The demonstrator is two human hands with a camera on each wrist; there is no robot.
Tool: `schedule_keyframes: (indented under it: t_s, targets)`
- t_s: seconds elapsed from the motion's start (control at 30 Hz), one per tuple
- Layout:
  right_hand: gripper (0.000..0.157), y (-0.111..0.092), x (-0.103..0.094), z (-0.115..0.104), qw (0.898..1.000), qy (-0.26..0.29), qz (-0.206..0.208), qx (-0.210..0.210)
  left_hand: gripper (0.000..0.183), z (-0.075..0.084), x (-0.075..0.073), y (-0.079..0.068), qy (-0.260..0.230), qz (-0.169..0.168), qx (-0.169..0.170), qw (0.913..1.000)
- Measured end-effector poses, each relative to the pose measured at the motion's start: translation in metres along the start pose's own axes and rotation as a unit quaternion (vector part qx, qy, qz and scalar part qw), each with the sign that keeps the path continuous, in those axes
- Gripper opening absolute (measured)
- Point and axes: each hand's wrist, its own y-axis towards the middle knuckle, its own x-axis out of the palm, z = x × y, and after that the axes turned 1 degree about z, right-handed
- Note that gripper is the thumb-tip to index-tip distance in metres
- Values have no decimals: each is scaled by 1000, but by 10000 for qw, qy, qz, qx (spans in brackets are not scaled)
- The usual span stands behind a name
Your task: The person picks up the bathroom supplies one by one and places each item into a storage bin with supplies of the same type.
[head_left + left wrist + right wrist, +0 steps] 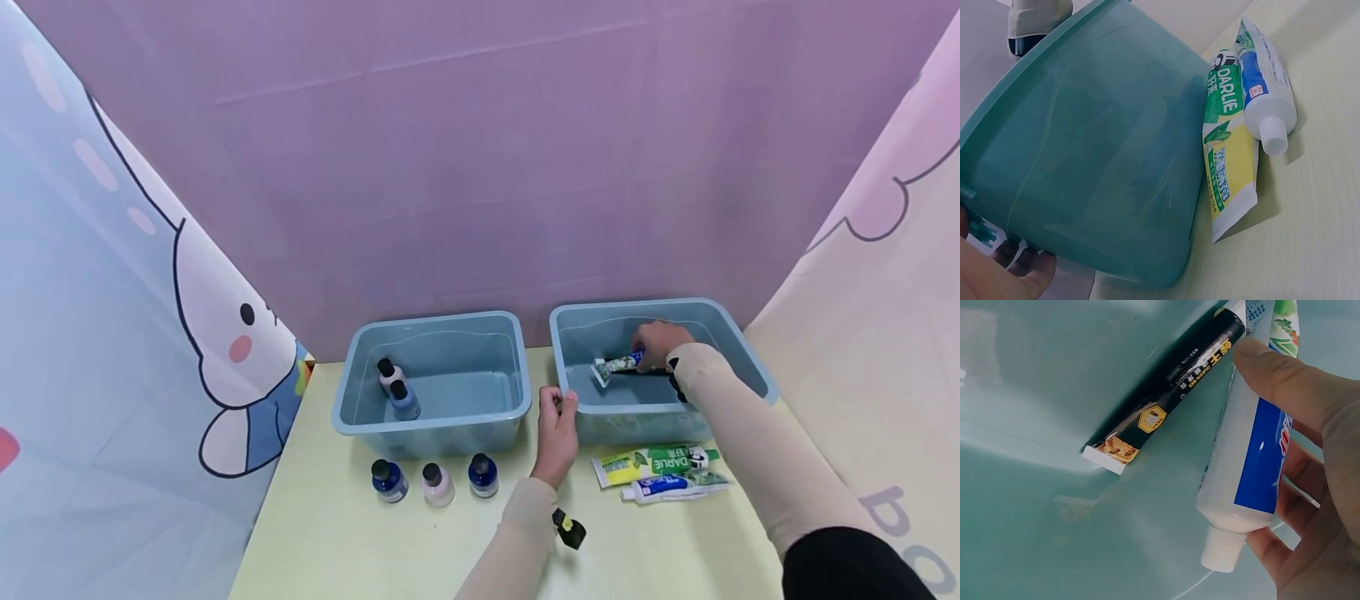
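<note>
My right hand (pixel 660 343) is down inside the right-hand blue bin (pixel 637 427). It grips a white toothpaste tube (pixel 1235 456) with a blue panel and a green end, thumb on one side and fingers on the other. Beside that tube a black toothpaste tube (pixel 1166 387) with gold lettering lies on the bin floor. At the bin's front left corner, my left hand (pixel 557 437) holds the rim with curled fingers. In the left wrist view, its fingertips (pixel 1038 269) overlap the bin's edge.
A green and yellow Darlie tube (pixel 652 464) and a blue and white tube (pixel 675 486) lie before the right bin. The left blue bin (pixel 442 433) contains two small bottles (pixel 405 402). Dark blue bottles (pixel 389 481) and a pink bottle (pixel 438 486) stand before it.
</note>
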Motion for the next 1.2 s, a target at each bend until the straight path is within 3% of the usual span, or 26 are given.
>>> schedule_keyframes:
  t_s: [0.37,0.47,0.57,0.77,1.2]
  targets:
    - [34,5,10,4,9997,-60,-178,168,21,0,1,0,-32,-15,3,10000]
    - [29,5,10,2,9998,0,-152,135,21,0,0,1,5,18,12,10000]
    - [18,5,9,3,9999,63,18,101,20,1,1,1,17,36,-5,10000]
    - [17,4,9,5,9995,96,300,0,23,2,2,1,-9,52,-68,10000]
    - [18,-5,-16,3,9976,498,474,-24,28,5,5,1,99,29,40,9999]
